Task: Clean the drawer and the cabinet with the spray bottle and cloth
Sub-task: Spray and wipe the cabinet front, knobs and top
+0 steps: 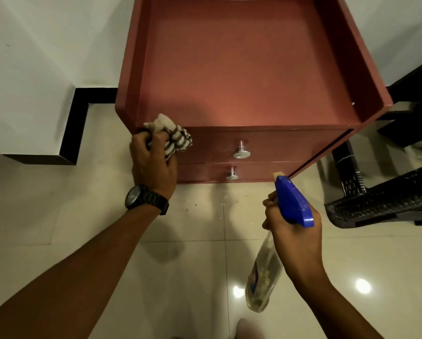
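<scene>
We see the left hand (153, 162), arm extended, gripping a bunched cloth (170, 137) apparently against the cabinet (241, 69) edge; the right hand (293, 231) grips the spray bottle (291, 204).

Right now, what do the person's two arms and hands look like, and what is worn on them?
Both forearms are bare, with no sleeves in view and no gloves. The left hand has a black wristwatch with a dark round dial and a black link band on its wrist. The right hand and its wrist carry nothing.
</scene>
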Available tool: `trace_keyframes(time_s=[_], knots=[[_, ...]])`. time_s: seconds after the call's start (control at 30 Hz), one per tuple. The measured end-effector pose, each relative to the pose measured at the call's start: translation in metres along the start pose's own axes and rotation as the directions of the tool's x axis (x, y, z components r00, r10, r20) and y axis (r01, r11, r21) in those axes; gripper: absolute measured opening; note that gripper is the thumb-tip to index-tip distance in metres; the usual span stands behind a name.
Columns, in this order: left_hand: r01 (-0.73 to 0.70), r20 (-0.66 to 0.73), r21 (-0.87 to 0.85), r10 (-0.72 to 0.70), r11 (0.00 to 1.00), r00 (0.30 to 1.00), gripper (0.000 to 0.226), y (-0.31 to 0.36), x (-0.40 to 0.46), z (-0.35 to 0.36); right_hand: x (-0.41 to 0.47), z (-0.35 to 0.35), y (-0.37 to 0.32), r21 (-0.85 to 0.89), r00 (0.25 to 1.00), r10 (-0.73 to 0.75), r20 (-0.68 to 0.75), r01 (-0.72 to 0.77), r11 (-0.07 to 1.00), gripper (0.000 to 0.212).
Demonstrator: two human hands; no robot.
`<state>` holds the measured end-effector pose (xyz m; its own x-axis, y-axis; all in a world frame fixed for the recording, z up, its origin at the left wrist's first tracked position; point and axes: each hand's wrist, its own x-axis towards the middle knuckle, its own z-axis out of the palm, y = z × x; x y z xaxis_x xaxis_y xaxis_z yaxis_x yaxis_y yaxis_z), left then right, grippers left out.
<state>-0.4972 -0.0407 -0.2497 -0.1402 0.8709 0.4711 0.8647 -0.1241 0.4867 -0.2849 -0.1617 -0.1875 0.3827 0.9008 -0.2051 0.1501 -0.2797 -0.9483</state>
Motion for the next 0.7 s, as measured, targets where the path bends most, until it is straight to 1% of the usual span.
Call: trace_keyframes(time_s=[0.07,0.13,0.2,0.27,0.33,0.43,0.53,0.6,0.7], knots=[[-0.051,-0.031,0.025,0.051,0.998,0.998,0.032,-0.005,0.005,0.001,0.003,0.004,0.004,-0.003,1.000,-0.002,-0.002,0.002,1.000,0.012],[-0.032,-0.038,0.079,0.036,0.996,0.999,0.032,-0.013,-0.001,0.008,0.003,0.008,0.008,0.001,1.000,-0.014,-0.003,0.014,1.000,0.014],[0.052,-0.019,0.083,-0.051,0.995,0.999,0.036,-0.018,-0.012,0.021,0.004,0.011,0.013,0.003,0.999,-0.033,-0.013,0.033,0.999,0.018],[0.177,0.019,0.060,-0.178,0.982,0.984,0.042,-0.017,-0.023,0.033,0.004,0.012,0.021,-0.014,0.999,-0.049,-0.015,0.049,0.999,0.019],[0.224,0.029,0.011,-0.224,0.974,0.974,0.040,-0.016,-0.026,0.038,0.005,0.010,0.028,-0.035,0.998,-0.056,-0.009,0.056,0.998,0.020],[0.196,-0.002,-0.062,-0.197,0.979,0.980,0.030,-0.022,-0.025,0.029,0.005,0.001,0.040,-0.039,0.999,-0.019,-0.049,0.017,0.999,0.020],[0.134,-0.002,-0.074,-0.135,0.988,0.991,0.025,-0.033,-0.027,0.012,0.007,-0.009,0.055,-0.033,0.992,0.035,-0.124,-0.039,0.999,0.014],[0.105,0.001,-0.055,-0.106,0.993,0.994,0.025,-0.037,-0.023,0.008,0.009,-0.007,0.065,-0.077,0.992,0.024,-0.126,-0.034,0.996,0.007],[0.116,-0.008,-0.007,-0.116,0.993,0.993,0.027,-0.035,-0.014,0.015,0.013,0.001,0.080,-0.140,0.992,-0.015,-0.128,-0.003,0.990,0.011]])
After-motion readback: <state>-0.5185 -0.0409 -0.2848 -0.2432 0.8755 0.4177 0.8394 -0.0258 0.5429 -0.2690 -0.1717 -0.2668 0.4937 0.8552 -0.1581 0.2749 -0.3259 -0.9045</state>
